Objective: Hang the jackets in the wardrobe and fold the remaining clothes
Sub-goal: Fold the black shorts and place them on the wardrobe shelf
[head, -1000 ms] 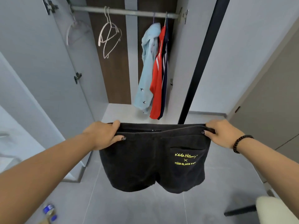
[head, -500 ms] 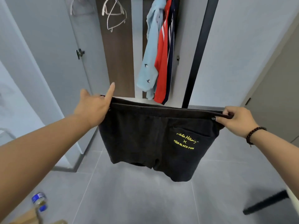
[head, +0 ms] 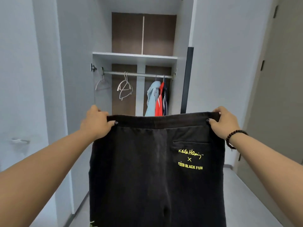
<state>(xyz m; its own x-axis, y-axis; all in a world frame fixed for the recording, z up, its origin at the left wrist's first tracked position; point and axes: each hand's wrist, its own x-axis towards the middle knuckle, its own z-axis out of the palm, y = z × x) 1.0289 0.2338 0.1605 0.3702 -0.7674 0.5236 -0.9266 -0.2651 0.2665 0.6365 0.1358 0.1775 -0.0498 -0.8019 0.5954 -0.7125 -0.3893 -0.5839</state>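
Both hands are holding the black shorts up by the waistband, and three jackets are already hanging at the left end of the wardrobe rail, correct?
Not quite. The jackets hang at the right end of the rail, as the head view shows. Both the left hand and right hand do hold the black shorts by the waistband.

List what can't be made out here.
- Shorts: hems cut off by the bottom edge, head view.
- Hanging jackets: lower parts hidden behind the shorts.
- Left hand, right hand: fingers behind the waistband hidden.
- Hangers: too small to count.

Wardrobe rail [head: 139,74] carrying two bare hangers [head: 125,87], light-blue, red and navy jackets [head: 156,99] at its right end
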